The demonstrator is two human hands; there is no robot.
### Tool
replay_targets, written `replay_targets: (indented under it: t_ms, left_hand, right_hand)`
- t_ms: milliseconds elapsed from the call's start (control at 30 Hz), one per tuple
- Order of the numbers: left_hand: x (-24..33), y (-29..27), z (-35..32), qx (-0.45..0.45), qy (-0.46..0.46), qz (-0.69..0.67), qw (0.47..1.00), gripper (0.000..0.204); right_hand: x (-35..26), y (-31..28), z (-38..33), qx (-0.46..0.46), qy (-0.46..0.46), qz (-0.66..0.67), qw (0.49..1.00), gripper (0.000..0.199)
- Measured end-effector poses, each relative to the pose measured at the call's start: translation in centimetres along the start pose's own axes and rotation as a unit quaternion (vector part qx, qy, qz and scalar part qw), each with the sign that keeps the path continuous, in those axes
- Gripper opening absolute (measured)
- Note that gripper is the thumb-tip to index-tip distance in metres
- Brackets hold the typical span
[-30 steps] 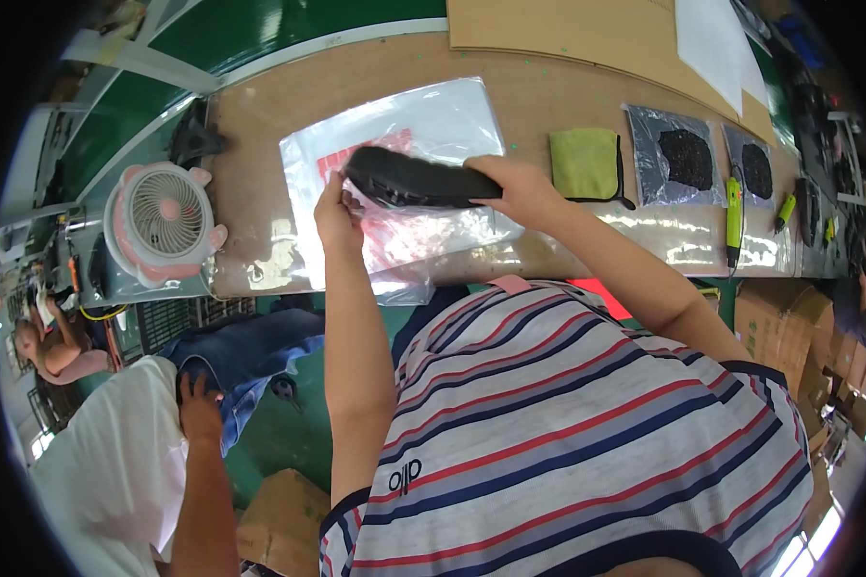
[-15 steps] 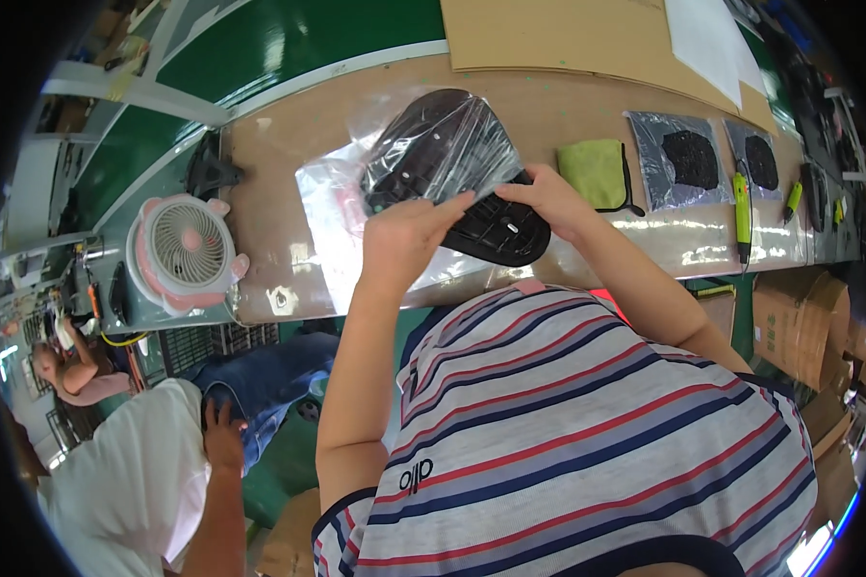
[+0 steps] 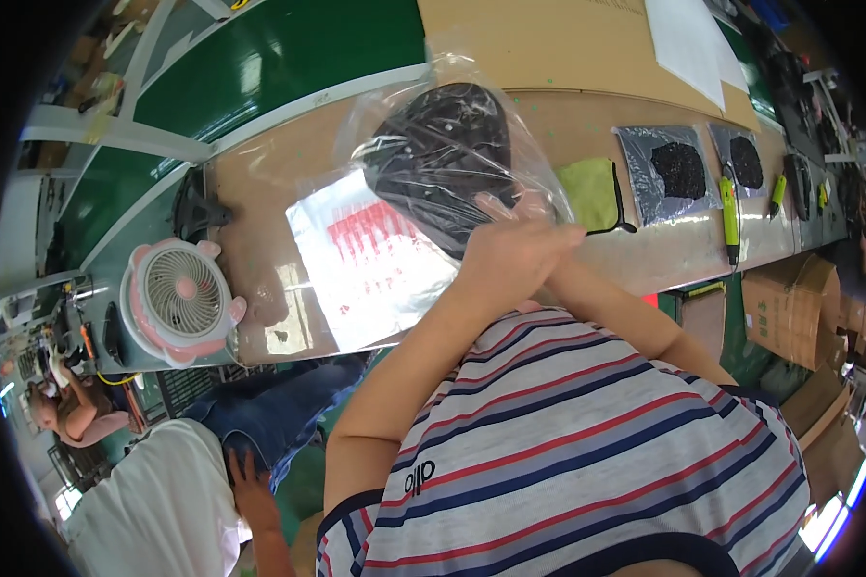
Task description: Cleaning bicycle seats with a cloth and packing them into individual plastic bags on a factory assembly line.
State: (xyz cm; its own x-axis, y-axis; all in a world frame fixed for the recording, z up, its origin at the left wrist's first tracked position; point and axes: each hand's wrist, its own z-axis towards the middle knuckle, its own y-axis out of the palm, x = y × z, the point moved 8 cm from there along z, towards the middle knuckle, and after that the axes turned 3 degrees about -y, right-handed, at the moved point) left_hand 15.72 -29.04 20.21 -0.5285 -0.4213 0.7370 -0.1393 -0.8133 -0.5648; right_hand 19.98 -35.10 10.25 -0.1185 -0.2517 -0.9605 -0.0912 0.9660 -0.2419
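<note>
A black moulded plastic part (image 3: 443, 159) with a rounded end lies inside a clear plastic bag (image 3: 539, 144) on the workbench. My left hand (image 3: 520, 258) is closed on the bag's near edge, crossing over my right wrist. Under the film shows my right hand (image 3: 518, 206), its fingers at the part's near right edge; my left hand hides some of it. Left of the part is a silver-white packet (image 3: 370, 279) with red print, partly under the bag. A yellow-green cloth (image 3: 587, 197) lies just right of the bag.
A pink and white fan (image 3: 185, 288) stands at the bench's left end. Bagged black pieces (image 3: 678, 170) and a yellow-green tool (image 3: 730, 221) lie to the right. Cardboard (image 3: 539, 43) covers the back. A person in a white shirt (image 3: 159, 500) is at my lower left.
The bag has come over the black part's near end. My left hand has moved right, across my right wrist, and my right hand's fingers now show under the film. More of the packet is uncovered.
</note>
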Motion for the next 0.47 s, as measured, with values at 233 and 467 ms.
replay_targets:
  t_ms: [233, 467]
  left_hand:
    - [0.5, 2.2, 1.2, -0.107, 0.031, 0.089, 0.990, 0.019]
    - [-8.0, 0.5, -3.3, -0.130, -0.174, -0.217, 0.952, 0.025]
  right_hand:
    - [6.8, 2.4, 3.1, -0.048, 0.027, 0.049, 0.997, 0.051]
    - [0.6, 0.8, 9.8, -0.001, 0.054, 0.333, 0.941, 0.049]
